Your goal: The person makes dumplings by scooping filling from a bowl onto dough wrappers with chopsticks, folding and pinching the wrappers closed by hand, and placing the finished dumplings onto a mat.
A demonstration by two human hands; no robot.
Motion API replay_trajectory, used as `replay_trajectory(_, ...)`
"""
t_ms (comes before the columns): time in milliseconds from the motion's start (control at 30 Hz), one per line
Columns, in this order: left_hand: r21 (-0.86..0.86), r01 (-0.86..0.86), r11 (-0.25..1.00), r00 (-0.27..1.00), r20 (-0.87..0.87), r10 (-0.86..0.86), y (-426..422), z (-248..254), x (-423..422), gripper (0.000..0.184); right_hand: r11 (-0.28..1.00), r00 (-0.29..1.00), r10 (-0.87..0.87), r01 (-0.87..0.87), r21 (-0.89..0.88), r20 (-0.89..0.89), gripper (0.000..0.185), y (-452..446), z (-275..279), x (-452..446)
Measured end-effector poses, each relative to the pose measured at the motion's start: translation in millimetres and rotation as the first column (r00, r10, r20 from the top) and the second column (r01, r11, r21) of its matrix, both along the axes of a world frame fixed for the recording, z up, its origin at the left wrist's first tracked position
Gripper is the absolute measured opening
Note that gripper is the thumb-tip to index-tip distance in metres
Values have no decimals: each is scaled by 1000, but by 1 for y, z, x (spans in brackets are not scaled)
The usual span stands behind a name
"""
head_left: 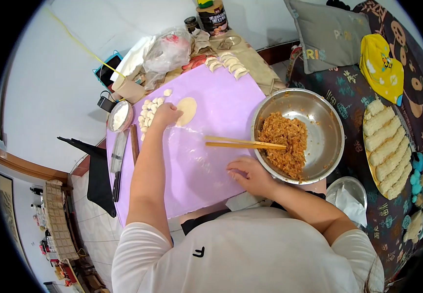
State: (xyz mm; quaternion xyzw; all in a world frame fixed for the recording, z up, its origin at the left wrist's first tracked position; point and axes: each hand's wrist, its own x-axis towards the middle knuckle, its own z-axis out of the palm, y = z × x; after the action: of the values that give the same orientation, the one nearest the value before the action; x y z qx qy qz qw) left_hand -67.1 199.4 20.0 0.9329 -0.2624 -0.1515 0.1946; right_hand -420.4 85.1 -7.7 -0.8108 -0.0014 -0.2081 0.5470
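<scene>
My left hand (pixel 166 115) reaches over the purple mat (pixel 196 183), its fingers closed at the near-left edge of a round, flat dumpling wrapper (pixel 187 110). Beside and partly under that hand lie several small floured dough pieces (pixel 147 113). My right hand (pixel 251 174) rests at the mat's right side, loosely curled with thumb and fingers apart and nothing in them. Just beyond it stands a large steel bowl (pixel 326 136) of minced filling (pixel 283 139). A pair of chopsticks (pixel 240 144) lies across the bowl's left rim, tips in the filling.
Several folded dumplings (pixel 233 64) sit at the mat's far edge. At left are a knife (pixel 117 163), a rolling pin (pixel 134 144) and a bowl of flour (pixel 120 116). To the right, a tray (pixel 375 178) holds long rolls (pixel 386 146); a smaller metal bowl (pixel 361 190) stands nearer.
</scene>
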Motion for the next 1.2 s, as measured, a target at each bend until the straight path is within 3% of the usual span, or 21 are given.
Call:
replay_trajectory(67, -257, 13, 966, 1000, 14, -10, 2, 0, -17, 21, 1000, 1000, -3, 3, 15, 4, 14, 1, 2, 0)
replay_trajectory(167, -617, -242, 749, 906, -420, -54, 8, 25, -54, 20, 1000, 999, 5, -5, 6, 38, 13, 0, -3, 1)
replay_trajectory(267, -733, -328, 596, 807, -545, -228, 22, 42, -79, 24, 999, 1000, 5, -6, 43, 27, 16, 6, -1, -2)
replay_trajectory(333, -746, -322, 582, 806, -539, -245, 35, 49, -95, 22, 989, 998, 37, -30, 142, -46, 24, 15, 5, -5)
replay_trajectory(367, -750, -323, 577, 804, -539, -250, 44, 52, -106, 22, 873, 987, 140, -88, 480, -74, 33, 23, 8, -2)
replay_trajectory(400, -705, -183, 685, 906, -391, -160, 52, 58, -125, 22, 640, 968, 242, -107, 761, -68, 42, 36, 14, 3)
replay_trajectory(433, -614, -59, 787, 971, -217, -96, 60, 67, -150, 22, 321, 944, 329, -84, 943, -28, 51, 48, 21, 8)
replay_trajectory(467, -483, 43, 874, 997, -28, -65, 66, 71, -174, 22, 144, 922, 375, -163, 976, 98, 55, 55, 26, 14)
replay_trajectory(500, -422, 357, 833, 932, 216, -290, 71, 70, -194, 22, -39, 891, 392, -231, 972, 228, 59, 60, 32, 23)
replay_trajectory(533, -292, 628, 721, 760, 429, -488, 76, 68, -212, 23, -220, 852, 384, -290, 931, 356, 63, 62, 36, 25)
replay_trajectory(567, -106, 826, 554, 500, 591, -633, 82, 64, -225, 23, -231, 851, 378, -296, 927, 365, 62, 64, 39, 24)
replay_trajectory(667, -531, 605, 594, 785, 523, -331, 116, 49, -222, 25, -257, 840, 375, -313, 914, 393, 58, 65, 47, 15)
replay_trajectory(767, -672, 110, 733, 989, 148, -13, 122, 50, -196, 33, -163, 894, 345, -244, 956, 287, 62, 61, 55, -9)
replay_trajectory(867, -615, 87, 784, 966, -141, -217, 86, 24, -195, 42, -161, 940, 258, -186, 969, 223, 51, 48, 75, -43)
replay_trajectory(967, -788, -35, 614, 850, -347, -396, 27, 20, -223, 49, -70, 966, 134, -215, 974, 223, 49, 24, 80, -78)
replay_trajectory(1000, -831, -45, 555, 831, -339, -440, 6, 16, -227, 43, 0, 977, 61, -203, 979, 203, 49, 14, 86, -92)
replay_trajectory(1033, -818, -7, 575, 838, -319, -443, -10, 17, -227, 40, -8, 972, 1, -234, 972, 234, 49, 4, 83, -104)
replay_trajectory(1200, -705, 167, 690, 851, -251, -462, -58, 45, -234, 28, 172, 985, -171, 12, 985, 18, 54, -31, 81, -174)
